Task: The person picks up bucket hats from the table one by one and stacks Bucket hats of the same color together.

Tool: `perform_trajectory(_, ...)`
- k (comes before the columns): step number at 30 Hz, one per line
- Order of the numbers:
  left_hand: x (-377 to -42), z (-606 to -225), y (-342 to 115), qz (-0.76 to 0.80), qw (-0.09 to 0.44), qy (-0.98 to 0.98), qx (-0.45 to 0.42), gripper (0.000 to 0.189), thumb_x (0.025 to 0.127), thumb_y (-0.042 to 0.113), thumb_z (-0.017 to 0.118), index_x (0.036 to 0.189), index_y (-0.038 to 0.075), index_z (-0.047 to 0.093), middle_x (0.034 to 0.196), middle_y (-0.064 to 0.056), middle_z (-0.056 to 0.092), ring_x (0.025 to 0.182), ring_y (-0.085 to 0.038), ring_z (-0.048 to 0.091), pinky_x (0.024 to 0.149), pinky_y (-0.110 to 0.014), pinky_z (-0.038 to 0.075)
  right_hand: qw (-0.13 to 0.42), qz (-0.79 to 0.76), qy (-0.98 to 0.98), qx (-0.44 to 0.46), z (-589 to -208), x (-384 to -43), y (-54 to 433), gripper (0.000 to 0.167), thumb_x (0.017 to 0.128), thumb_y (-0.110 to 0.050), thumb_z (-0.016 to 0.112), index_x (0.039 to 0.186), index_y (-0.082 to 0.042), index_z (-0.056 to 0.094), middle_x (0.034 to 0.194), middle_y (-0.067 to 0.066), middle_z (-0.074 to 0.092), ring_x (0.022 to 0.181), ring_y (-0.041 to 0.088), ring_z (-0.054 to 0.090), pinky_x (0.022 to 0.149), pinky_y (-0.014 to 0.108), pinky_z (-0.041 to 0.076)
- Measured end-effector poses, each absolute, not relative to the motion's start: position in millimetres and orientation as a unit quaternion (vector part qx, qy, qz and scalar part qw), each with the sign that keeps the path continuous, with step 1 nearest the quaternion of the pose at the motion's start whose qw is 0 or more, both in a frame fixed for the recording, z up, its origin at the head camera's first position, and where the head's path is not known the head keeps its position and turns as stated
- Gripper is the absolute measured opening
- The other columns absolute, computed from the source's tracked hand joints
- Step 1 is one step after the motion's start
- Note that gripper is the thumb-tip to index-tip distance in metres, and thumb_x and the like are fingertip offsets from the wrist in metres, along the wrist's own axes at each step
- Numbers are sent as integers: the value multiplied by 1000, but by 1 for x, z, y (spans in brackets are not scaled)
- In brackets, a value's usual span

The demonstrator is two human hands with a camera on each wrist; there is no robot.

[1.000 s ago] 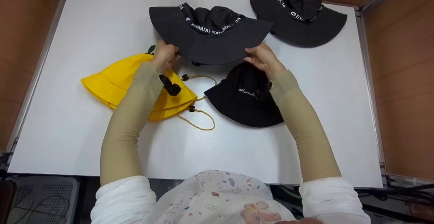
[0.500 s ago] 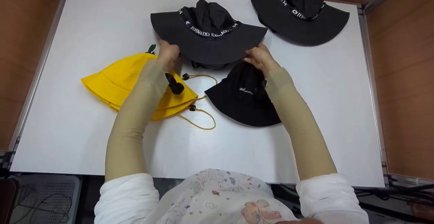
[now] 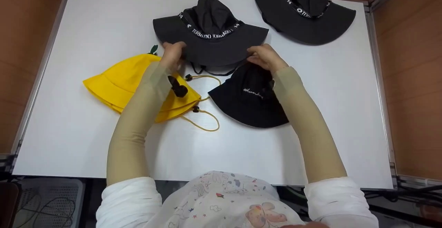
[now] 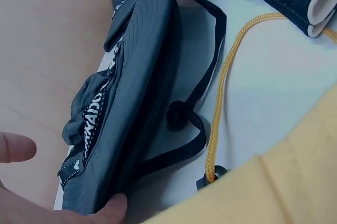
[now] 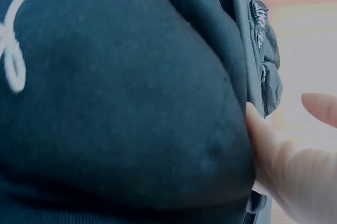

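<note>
A dark grey wide-brimmed hat (image 3: 210, 53) with white TORNADO lettering lies at the upper middle of the table, crown away from the person. At its brim's left end is my left hand (image 3: 171, 56); in the left wrist view one digit touches the brim edge while another stands apart from it. My right hand (image 3: 265, 57) is at the brim's right end, its thumb lifted away from the fingers in the right wrist view. Below the brim hangs a black chin strap (image 4: 213, 50) with a toggle. A black bucket hat (image 3: 248, 107) with white script sits partly under my right wrist.
Yellow hats (image 3: 117, 79), seemingly stacked, with a green leaf and yellow cords, lie left under my left forearm. Another dark lettered hat (image 3: 310, 29) is at the back right. Wooden panels (image 3: 407, 83) border the white table (image 3: 221, 155); a grey basket (image 3: 77, 200) stands below its front left.
The dark grey hat has lowered and come slightly nearer, its crown rising into fuller view and its strap now showing below the brim. My fingers have loosened at its edges.
</note>
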State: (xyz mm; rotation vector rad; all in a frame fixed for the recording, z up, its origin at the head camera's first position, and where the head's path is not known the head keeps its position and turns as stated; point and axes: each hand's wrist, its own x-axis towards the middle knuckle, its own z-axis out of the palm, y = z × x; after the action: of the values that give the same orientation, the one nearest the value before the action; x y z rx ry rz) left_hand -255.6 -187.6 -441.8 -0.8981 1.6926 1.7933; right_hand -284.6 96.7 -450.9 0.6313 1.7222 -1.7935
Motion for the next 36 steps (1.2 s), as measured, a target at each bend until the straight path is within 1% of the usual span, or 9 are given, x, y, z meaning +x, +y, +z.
perform_trajectory(2,-256,-442,-187,659,256,623,-335,87,97,29,45,146,26,-27,159,5,-2,141,-9,23,112,-21,24,290,-671,642,233,-449,-284,98,58,92,-2,49,143,0,22,104,8,42,85,17,55,103,28,41)
perform_trajectory(7,-254,-438,-185,652,251,635,-330,89,96,33,45,145,27,-29,158,8,-15,144,-5,1,117,-22,6,314,-681,628,208,-446,-280,104,65,93,-2,48,146,1,11,113,12,38,78,14,56,107,28,37)
perform_trajectory(10,-250,-435,-179,640,231,662,-316,86,95,34,45,148,26,-23,157,4,-17,145,-8,-3,117,-23,5,321,-681,631,187,-444,-277,109,51,94,-4,48,139,3,24,113,12,39,72,13,58,108,31,35)
perform_trajectory(14,-241,-431,-163,620,200,703,-286,73,94,32,48,150,25,2,155,-7,-7,141,-16,12,114,-24,17,323,-669,650,161,-439,-269,117,21,97,-10,47,116,-2,45,110,10,44,85,16,58,100,33,43)
perform_trajectory(18,-226,-430,-140,650,185,704,-218,49,94,24,49,137,15,30,145,-10,14,130,-19,25,109,-26,27,329,-667,658,118,-436,-255,126,16,98,-13,46,108,-5,55,98,6,53,84,16,57,80,29,50)
perform_trajectory(21,-212,-432,-123,701,186,670,-159,22,95,15,46,116,8,45,122,-7,37,112,-19,38,102,-32,35,336,-668,659,80,-438,-242,134,16,98,-14,47,102,-9,61,88,3,59,77,13,59,72,26,51)
perform_trajectory(26,-191,-445,-100,759,209,605,-122,10,97,7,42,92,10,50,96,-2,46,88,-13,47,92,-33,41,342,-684,643,39,-444,-221,150,19,99,-14,47,95,-14,65,83,1,60,74,12,60,73,25,50)
perform_trajectory(32,-179,-468,-86,775,209,580,-137,11,98,7,41,91,7,50,105,-7,47,96,-17,45,91,-28,40,334,-712,617,34,-453,-206,168,23,100,-12,44,94,-13,66,83,1,62,76,13,59,74,26,50)
perform_trajectory(36,-178,-482,-77,769,174,600,-139,10,95,4,44,89,6,51,96,-2,49,95,-16,43,85,-21,36,335,-727,598,40,-454,-205,181,25,101,-12,42,93,-12,66,83,1,63,78,14,59,75,27,50)
